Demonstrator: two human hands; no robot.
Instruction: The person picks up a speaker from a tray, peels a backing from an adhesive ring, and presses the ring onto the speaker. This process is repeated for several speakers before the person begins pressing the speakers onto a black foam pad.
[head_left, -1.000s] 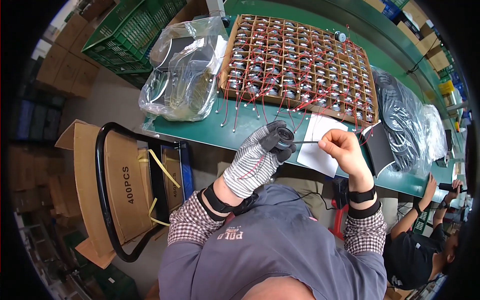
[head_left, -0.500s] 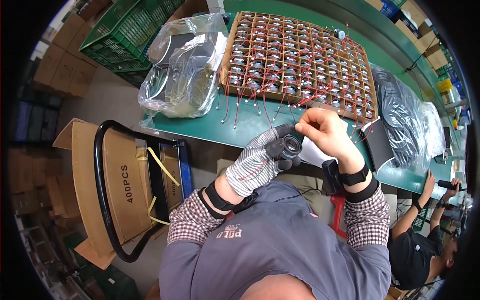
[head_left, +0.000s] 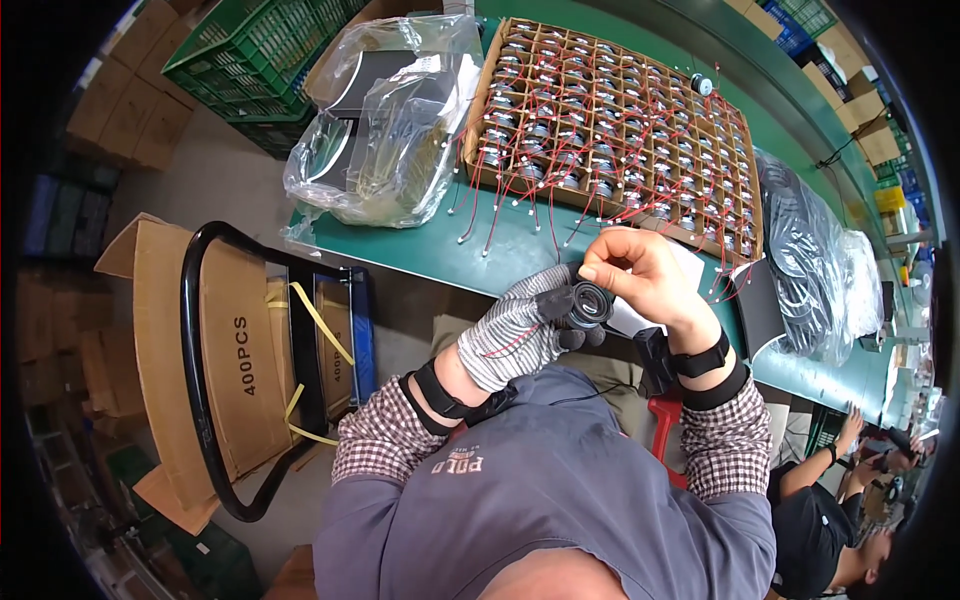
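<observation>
My left hand (head_left: 520,333), in a striped grey and white glove with black fingertips, is closed around a small round black speaker (head_left: 590,303). The speaker's ringed face tilts up toward me, and a thin red wire lies across the glove. At the speaker's far rim, the thumb and index finger of my bare right hand (head_left: 640,275) are pinched together. What they hold is too small to make out. Beyond both hands stands a divided cardboard tray (head_left: 470,150) full of similar speakers with red wires and white plugs trailing over its near edge.
On the green table (head_left: 390,258), a clear plastic bag (head_left: 390,130) of black sheets lies left and bagged black rings (head_left: 805,260) lie right. A lone speaker (head_left: 702,85) sits beyond the tray. Left are a cart handle (head_left: 205,400) and cartons. A co-worker (head_left: 815,525) is at right.
My right hand's pinched fingertips have come in against the speaker's rim. My left hand keeps its hold on the speaker. The whole view has shifted slightly.
</observation>
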